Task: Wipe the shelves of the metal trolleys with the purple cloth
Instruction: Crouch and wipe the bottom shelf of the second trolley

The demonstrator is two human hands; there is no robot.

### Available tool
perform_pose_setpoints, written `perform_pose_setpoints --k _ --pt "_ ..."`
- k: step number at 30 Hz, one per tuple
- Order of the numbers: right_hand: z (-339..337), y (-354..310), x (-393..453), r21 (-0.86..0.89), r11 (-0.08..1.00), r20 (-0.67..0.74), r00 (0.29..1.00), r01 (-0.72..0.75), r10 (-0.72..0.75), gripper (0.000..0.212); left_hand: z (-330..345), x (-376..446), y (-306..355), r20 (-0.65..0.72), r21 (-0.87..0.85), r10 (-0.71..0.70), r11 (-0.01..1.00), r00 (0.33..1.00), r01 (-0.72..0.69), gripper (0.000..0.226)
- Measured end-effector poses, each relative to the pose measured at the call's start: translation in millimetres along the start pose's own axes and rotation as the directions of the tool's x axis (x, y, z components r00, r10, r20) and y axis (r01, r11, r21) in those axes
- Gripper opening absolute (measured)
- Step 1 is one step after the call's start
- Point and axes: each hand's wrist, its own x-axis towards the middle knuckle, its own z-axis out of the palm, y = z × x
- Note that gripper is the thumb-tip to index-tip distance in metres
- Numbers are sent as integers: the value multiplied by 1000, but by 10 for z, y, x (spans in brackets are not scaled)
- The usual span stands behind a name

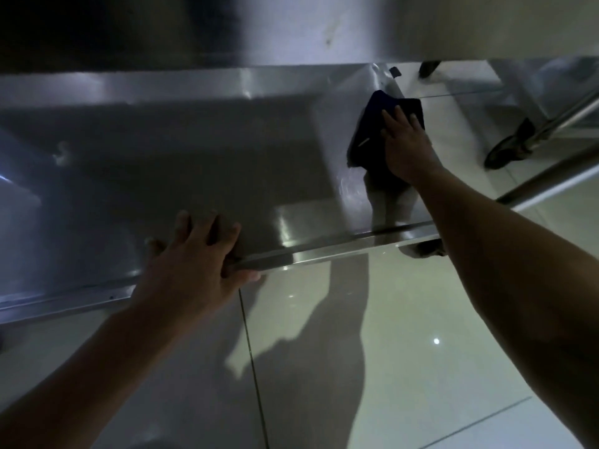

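A low steel shelf of the trolley (201, 163) fills the middle of the view, dim and reflective. The purple cloth (369, 134) looks almost black and lies bunched at the shelf's right end. My right hand (406, 147) presses flat on the cloth with straight fingers. My left hand (194, 257) rests over the shelf's front rim, fingers spread on the steel and thumb below the rim.
A higher shelf of the same trolley (291, 27) overhangs at the top. Glossy floor tiles (405, 335) lie in front. To the right stand another trolley's steel legs (560, 121) and a dark castor (509, 147). A castor (421, 249) shows under the shelf's right corner.
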Motion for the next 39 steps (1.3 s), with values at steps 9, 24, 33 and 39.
perform_pose_setpoints --k 9,24,33,39 --pt "66 126 -703 18 1000 81 996 24 -26 51 -4 16 51 -54 -45 -17 999 998 14 82" --pt "414 -1059 -2073 134 981 17 989 143 -146 62 4 32 12 -69 -42 59 997 996 -62 81" --pt "623 -1232 -2161 59 959 -82 958 278 -273 70 139 -298 -393 -190 -70 105 990 976 -120 44" --pt "597 -1008 -1996 94 950 -131 949 299 -286 70 124 -194 -217 -202 -28 111 992 973 -119 40"
